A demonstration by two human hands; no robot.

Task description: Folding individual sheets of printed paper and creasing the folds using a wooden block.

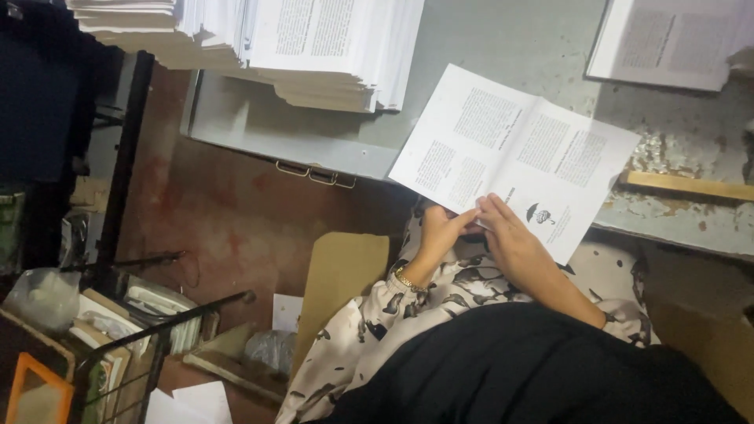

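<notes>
Two hands meet at the near edge of a printed sheet (514, 153) lying half over the grey surface (503, 39); left hand (441, 229) and right hand (510, 235) pinch its fold, fingers together on the paper, wrists low. Creasing looks under way; next, likely a firm press along the fold.

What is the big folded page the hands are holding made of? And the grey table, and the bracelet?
The printed sheet looks like thin matte white paper: it bends along a centre crease. The grey table seems to be painted metal, since rusty patches show where the paint has chipped. The bracelet on the left hand looks like shiny gold-coloured metal, though it is too small to be sure.
</notes>
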